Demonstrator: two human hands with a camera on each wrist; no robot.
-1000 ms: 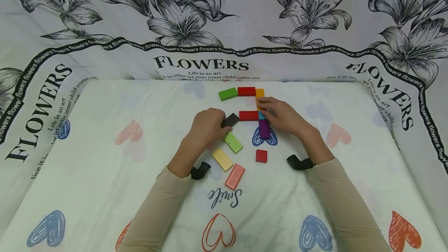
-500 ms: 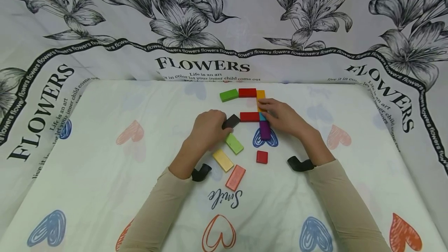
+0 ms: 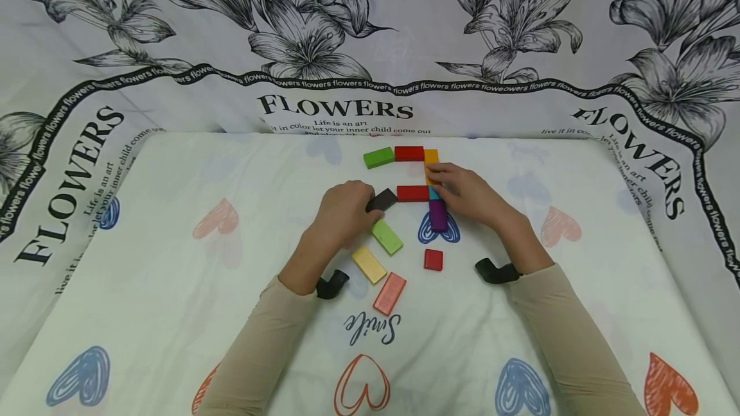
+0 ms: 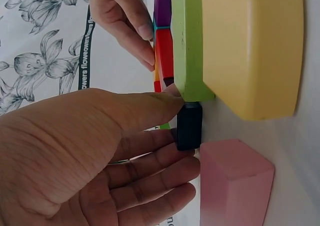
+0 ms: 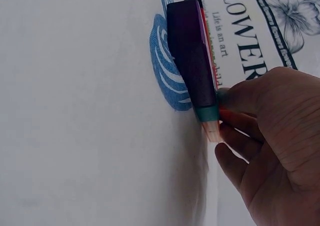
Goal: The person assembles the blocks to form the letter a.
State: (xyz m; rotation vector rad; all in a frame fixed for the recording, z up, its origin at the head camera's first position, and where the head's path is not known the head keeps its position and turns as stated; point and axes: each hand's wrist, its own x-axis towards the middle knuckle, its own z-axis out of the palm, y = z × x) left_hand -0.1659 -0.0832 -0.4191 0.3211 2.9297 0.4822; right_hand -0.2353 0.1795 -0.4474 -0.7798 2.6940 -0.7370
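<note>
My left hand pinches a black wooden block between thumb and fingers, at the left end of a red block. In the left wrist view the black block shows beyond the thumb. My right hand rests its fingers on an orange block, the thumb at a teal block beside it. A purple block continues from the teal one. Another red block and a green block extend left from the orange block's far end.
Near the left hand lie a light green block, a yellow block and a pink block. A small red block lies below the purple one. A white cloth with printed hearts covers the table.
Both hands and the blocks keep their places; the whole head view has only shifted very slightly.
</note>
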